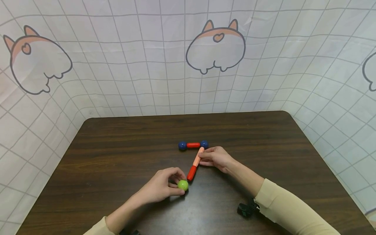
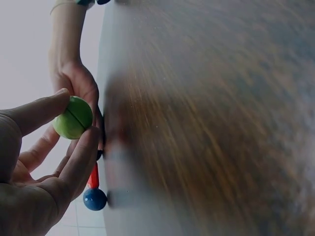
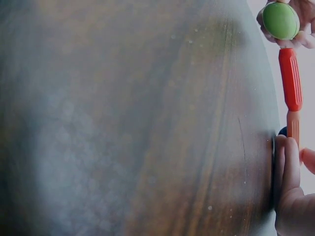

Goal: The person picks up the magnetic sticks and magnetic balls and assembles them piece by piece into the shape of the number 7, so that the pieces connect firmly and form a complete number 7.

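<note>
A green ball is pinched between thumb and fingers of my left hand. In the left wrist view the same ball shows a dark line across it. My right hand grips a peach rod whose lower end meets a ribbed red rod, the two in one line. The red rod's free end points at the green ball; in the right wrist view the ball looks very close to that end, and I cannot tell whether they touch.
Just beyond my right hand, a short red rod lies on the dark wooden table between two blue balls, left and right. The peach rod's upper end is near the right ball. A white gridded curtain surrounds the table.
</note>
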`<action>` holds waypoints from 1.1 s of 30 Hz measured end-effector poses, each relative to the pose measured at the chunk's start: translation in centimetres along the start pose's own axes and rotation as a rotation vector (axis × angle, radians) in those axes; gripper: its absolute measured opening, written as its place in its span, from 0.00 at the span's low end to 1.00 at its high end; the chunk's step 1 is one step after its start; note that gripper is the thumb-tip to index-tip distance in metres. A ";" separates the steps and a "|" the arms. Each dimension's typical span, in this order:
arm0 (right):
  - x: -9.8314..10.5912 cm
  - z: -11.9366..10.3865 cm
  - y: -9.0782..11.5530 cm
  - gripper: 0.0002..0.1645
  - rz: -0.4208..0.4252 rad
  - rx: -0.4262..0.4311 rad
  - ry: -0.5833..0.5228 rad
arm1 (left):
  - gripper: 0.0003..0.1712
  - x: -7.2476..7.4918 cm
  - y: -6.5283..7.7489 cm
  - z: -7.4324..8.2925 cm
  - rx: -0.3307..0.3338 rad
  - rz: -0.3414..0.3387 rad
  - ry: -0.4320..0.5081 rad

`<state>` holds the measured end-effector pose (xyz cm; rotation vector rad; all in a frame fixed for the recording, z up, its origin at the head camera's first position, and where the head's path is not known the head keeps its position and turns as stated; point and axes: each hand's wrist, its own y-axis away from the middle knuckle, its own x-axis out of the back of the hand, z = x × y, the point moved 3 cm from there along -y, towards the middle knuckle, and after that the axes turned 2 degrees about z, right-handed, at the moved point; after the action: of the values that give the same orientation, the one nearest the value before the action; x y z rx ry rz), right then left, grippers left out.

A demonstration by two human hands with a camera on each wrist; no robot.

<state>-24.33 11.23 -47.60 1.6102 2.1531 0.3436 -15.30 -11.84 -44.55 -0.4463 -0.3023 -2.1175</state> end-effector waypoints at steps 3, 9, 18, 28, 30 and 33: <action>0.0 0.0 0.0 0.25 -0.003 0.000 0.000 | 0.18 -0.1 -0.2 0.0 -0.014 -0.001 -0.006; 0.0 0.1 -0.1 0.24 -0.008 0.003 -0.001 | 0.18 -0.4 -0.5 0.0 -0.039 0.016 -0.045; 0.0 0.1 -0.1 0.23 -0.008 0.005 0.000 | 0.18 -0.8 -0.7 0.0 -0.040 0.024 -0.090; 0.3 0.2 -0.1 0.20 -0.087 -0.018 0.075 | 0.18 -0.9 -0.7 0.3 -0.058 0.027 -0.090; 0.5 0.2 0.0 0.18 -0.121 -0.036 0.104 | 0.18 -1.0 -0.8 0.3 -0.060 0.024 -0.092; 1.0 0.1 0.3 0.17 -0.155 -0.052 0.149 | 0.18 -1.2 -0.8 0.3 -0.062 0.017 -0.093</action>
<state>-24.24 12.21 -47.77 1.4192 2.3429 0.4799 -15.34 -10.39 -44.79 -0.5828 -0.2859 -2.0979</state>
